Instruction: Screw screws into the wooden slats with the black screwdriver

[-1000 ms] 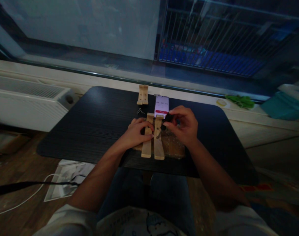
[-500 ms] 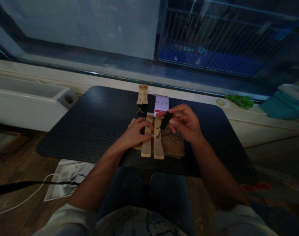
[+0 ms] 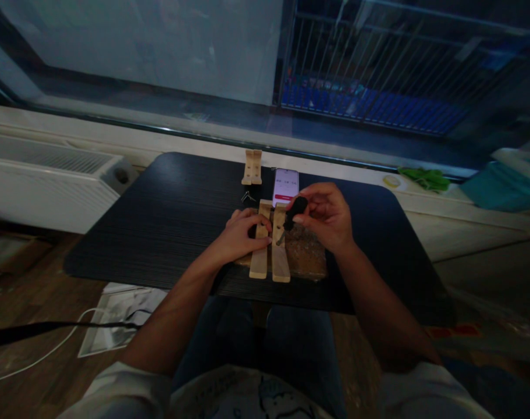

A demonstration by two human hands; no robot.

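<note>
My right hand [image 3: 328, 215] is closed round the black handle of a screwdriver [image 3: 294, 213], its metal shaft slanting down to the left. The tip meets the right wooden piece [image 3: 280, 262], near a hole in its face. My left hand [image 3: 245, 233] grips the left wooden piece [image 3: 259, 265], thumb and fingers around its upper half, with the thumb tip in the gap between the two. Both pale pieces lie side by side on a worn brown board [image 3: 308, 256].
Behind the board lies a phone [image 3: 286, 183] with a lit screen. Two small wooden pieces [image 3: 252, 167] and some thin metal bits [image 3: 248, 198] are on the dark table [image 3: 160, 215]. A radiator [image 3: 50, 180] stands left; a teal container [image 3: 491, 189] and green leafy stuff [image 3: 426, 178] sit on the sill.
The fingers of my right hand have shifted round the screwdriver handle, and the hand sits slightly further left. The left hand and the wooden pieces stay put.
</note>
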